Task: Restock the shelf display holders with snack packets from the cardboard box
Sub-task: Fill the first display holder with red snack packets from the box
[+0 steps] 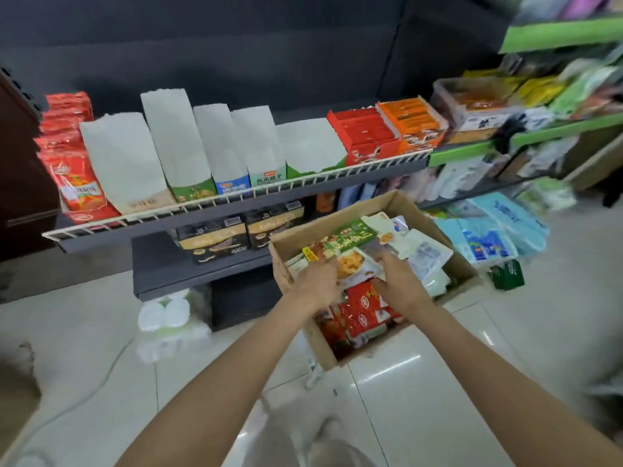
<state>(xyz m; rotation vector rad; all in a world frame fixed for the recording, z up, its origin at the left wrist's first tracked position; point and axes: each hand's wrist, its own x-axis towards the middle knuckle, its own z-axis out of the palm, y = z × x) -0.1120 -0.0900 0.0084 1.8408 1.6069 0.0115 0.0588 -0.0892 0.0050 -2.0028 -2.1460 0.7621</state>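
A glossy, pale tiled floor (421, 382) is seen from the head view, with a dark wall behind a dark grey shelf (236, 205) edged by a white wire rail (269, 187). Green-trimmed shelving (472, 151), crowded with blurred packets, is seen further off to the right.

The cardboard box (397, 203) stands on the floor just below and in front of the shelf, its plain brown walls scuffed and its top open. It is filled with loose snack packets: a long green packet (350, 239) just beyond both hands, shiny red packets (362, 315) beneath and nearer than the hands, and pale translucent pouches (426, 256) beyond the right hand.

The left hand (318, 281) is reached into the box, and its fingers are closed on a pale packet printed with yellow crisps (352, 264). The right hand (401, 278) lies just beside it over the packets; whether its grip is closed on anything cannot be told, since the fingers are blurred.

On the shelf above and beyond the hands, a row of tall display holders (175, 139) of white card with rough torn tops is set upright, flanked by red foil packets (74, 183) at the left and red and orange boxes (387, 131) at the right.
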